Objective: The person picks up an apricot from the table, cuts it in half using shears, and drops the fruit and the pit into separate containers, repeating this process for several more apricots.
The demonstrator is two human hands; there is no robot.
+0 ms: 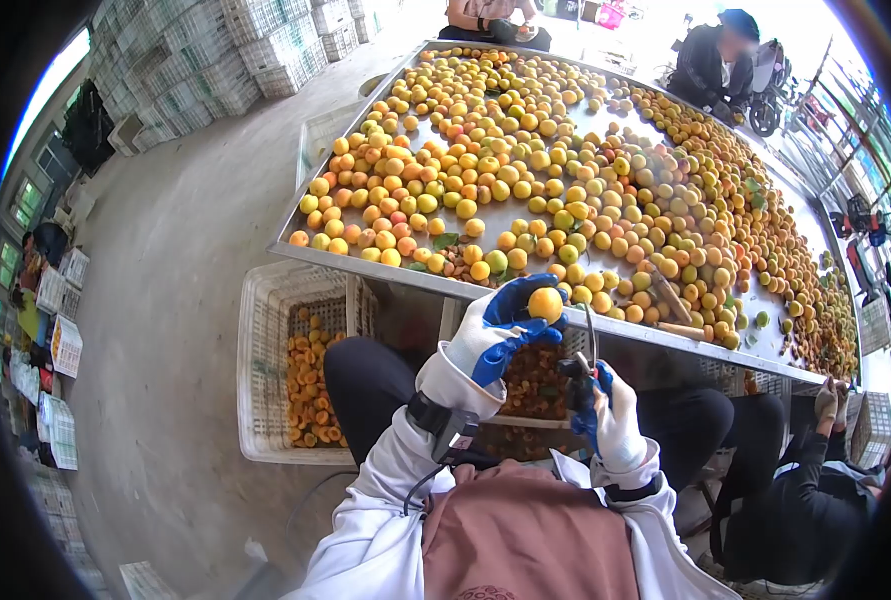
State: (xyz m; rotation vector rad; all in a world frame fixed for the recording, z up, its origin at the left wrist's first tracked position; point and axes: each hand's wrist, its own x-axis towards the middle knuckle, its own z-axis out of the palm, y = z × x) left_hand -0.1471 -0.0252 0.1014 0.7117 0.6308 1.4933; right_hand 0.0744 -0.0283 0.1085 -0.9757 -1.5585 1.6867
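Observation:
My left hand (492, 335), in a white glove with blue coating, is closed around a whole yellow-orange apricot (545, 304) just over the front edge of the metal table (415, 279). To its right, my right hand (615, 420), gloved the same way, grips what looks like a small knife (591, 335) with a thin curved blade pointing up. The blade stands apart from the apricot. Many whole apricots (465, 208) cover the tabletop. Below the edge, apricot halves (533, 385) fill a crate partly hidden by my arms.
A white plastic crate (253, 375) with apricot halves stands on the floor left of my leg. Brown sticks (668, 296) lie among the fruit. Another person (800, 510) sits close on my right; two people are across the table. Stacked crates (195, 60) rise at the back left.

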